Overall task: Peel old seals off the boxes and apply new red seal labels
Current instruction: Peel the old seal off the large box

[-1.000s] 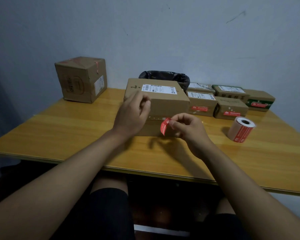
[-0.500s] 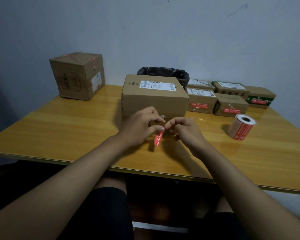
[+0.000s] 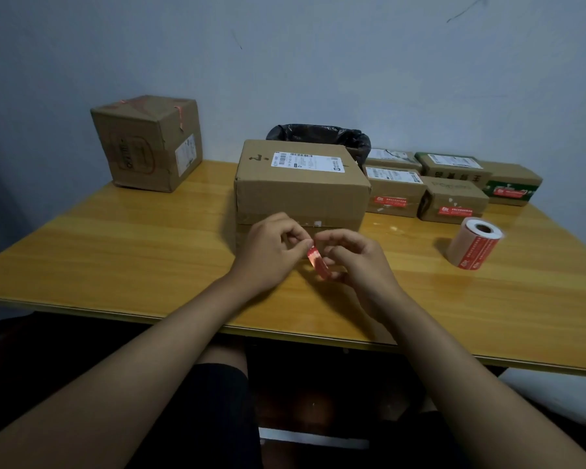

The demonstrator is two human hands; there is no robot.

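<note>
While held clear of the large cardboard box (image 3: 301, 191), peeled red seal (image 3: 317, 262) noted between both hands, above the wooden table (image 3: 115, 252) just inside its near edge at mid-length. Left hand (image 3: 268, 252) pinching the seal's upper end between thumb and forefinger; right hand (image 3: 359, 262) curled about its lower end, fingertips closed on it (exact contact partly hidden behind the strip). Seal hanging tilted, slightly curled, touching neither box nor table.

Handling judgement: thin adhesive paper, near weightless, limp, inclined to fold and stick to itself or to the fingers; best taken by the extreme ends or edges, adhesive face kept away from the skin. Tearing likely under any sharp pull.

Front face of the large box showing pale residue specks along the seam; no red seal visible there. Judged ready for a new label once the old one is discarded.

Roll of red seal labels (image 3: 476, 243) lying on its side toward the right edge of the table, well apart from both hands. Black-lined waste bin (image 3: 318, 135) behind the large box at the far edge. Small boxes (image 3: 450, 184) grouped at the far right corner, three showing red labels on their near faces. Taped carton (image 3: 148, 142) standing at the far left corner.
</note>
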